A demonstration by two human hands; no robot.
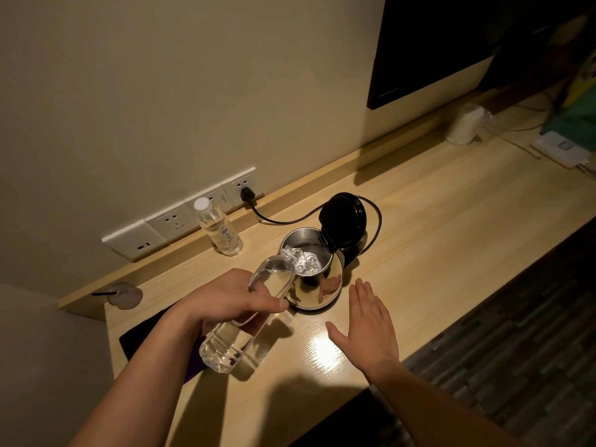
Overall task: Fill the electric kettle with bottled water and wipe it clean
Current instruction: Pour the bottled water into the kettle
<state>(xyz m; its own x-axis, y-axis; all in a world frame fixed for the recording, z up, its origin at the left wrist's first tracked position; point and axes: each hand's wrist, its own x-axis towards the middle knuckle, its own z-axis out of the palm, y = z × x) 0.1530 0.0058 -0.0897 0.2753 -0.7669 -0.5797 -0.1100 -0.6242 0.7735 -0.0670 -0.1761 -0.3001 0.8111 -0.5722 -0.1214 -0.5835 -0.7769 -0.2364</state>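
Two bare forearms reach in from the bottom edge, nearest the camera. The left hand (232,301) is clamped around the middle of an uncapped water bottle (245,314), tipped so its neck (290,254) points over the rim of the electric kettle (314,275). The right hand (367,321) lies flat and empty on the wooden desk (451,227), fingers spread, just beside the kettle's base and not touching it.

The kettle stands near the middle of the desk with its black lid (343,219) swung up and back, its cord (280,221) running to a plug in the wall sockets (180,214). Water glints inside the steel body below the bottle's mouth, so the step in hand is the pour itself; how full the kettle is, the dim light makes hard to judge. A good deal of water appears to remain in the tilted bottle.

A second, capped bottle (217,229) stands upright by the sockets, well apart from the hands. A dark cloth (142,333) lies on the desk under the left forearm.

The next move calls for raising the bottle's base further while keeping the neck over the opening, then closing the lid and taking up a cloth for the wiping.
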